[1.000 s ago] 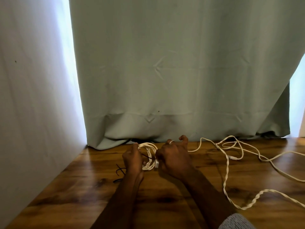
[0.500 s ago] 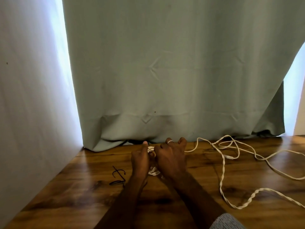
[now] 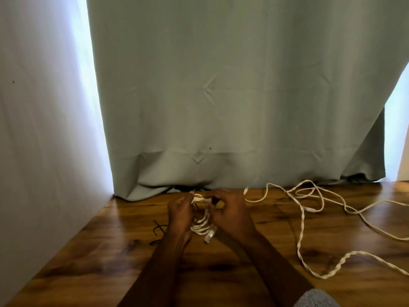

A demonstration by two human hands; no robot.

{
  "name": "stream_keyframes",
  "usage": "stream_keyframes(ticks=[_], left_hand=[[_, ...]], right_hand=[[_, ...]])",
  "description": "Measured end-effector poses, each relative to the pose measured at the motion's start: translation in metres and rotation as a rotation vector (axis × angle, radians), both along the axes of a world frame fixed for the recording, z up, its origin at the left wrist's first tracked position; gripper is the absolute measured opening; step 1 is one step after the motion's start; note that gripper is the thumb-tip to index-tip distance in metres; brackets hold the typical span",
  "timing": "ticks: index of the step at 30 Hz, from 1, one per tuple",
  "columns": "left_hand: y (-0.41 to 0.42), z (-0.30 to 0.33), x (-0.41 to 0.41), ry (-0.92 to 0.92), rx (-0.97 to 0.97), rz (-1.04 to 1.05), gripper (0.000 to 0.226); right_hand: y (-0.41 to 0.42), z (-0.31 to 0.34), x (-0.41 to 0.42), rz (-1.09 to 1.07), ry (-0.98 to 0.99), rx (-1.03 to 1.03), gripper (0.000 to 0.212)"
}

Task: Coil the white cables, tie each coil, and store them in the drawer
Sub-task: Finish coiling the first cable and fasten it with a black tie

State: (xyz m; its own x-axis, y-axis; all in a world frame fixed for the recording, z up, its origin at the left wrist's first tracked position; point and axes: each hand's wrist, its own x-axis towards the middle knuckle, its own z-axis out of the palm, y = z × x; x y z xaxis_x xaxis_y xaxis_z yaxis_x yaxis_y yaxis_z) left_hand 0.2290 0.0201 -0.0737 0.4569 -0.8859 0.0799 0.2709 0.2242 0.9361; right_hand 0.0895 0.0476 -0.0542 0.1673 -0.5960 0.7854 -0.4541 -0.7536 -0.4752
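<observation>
Over the dark wooden worktop (image 3: 221,273), we pinch the small white cable coil (image 3: 201,224) between both hands, left hand (image 3: 179,212) and right hand (image 3: 231,210) gripping its far end, loops hanging toward us.

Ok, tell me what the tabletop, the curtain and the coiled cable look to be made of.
Tabletop: wood or wood-look laminate, glossy, with dark grain, knots and glare.
Curtain: woven cloth, matte pale green, with creases and a stitched hem.
Coiled cable: smooth white plastic sheath, probably; it bends into tight loops, held by both hands.
</observation>
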Motion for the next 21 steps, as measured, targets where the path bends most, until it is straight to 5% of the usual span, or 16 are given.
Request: stream_keyframes(ticks=[4, 11, 16, 21], left_hand=[[0.000, -0.001, 0.006, 0.008, -0.017, -0.019, 0.025], [0.006, 0.003, 0.002, -0.068, -0.076, -0.111, 0.025], [0.009, 0.004, -0.001, -0.120, -0.103, -0.114, 0.026], [0.010, 0.004, -0.008, -0.131, -0.127, -0.219, 0.025]], right_hand=[[0.003, 0.007, -0.008, 0.114, -0.253, 0.184, 0.022], [0.000, 0.005, -0.002, -0.012, -0.082, 0.175, 0.015], [0.004, 0.013, -0.008, 0.215, -0.264, 0.548, 0.008], [-0.003, 0.008, -0.002, -0.031, -0.315, 0.380, 0.011]])
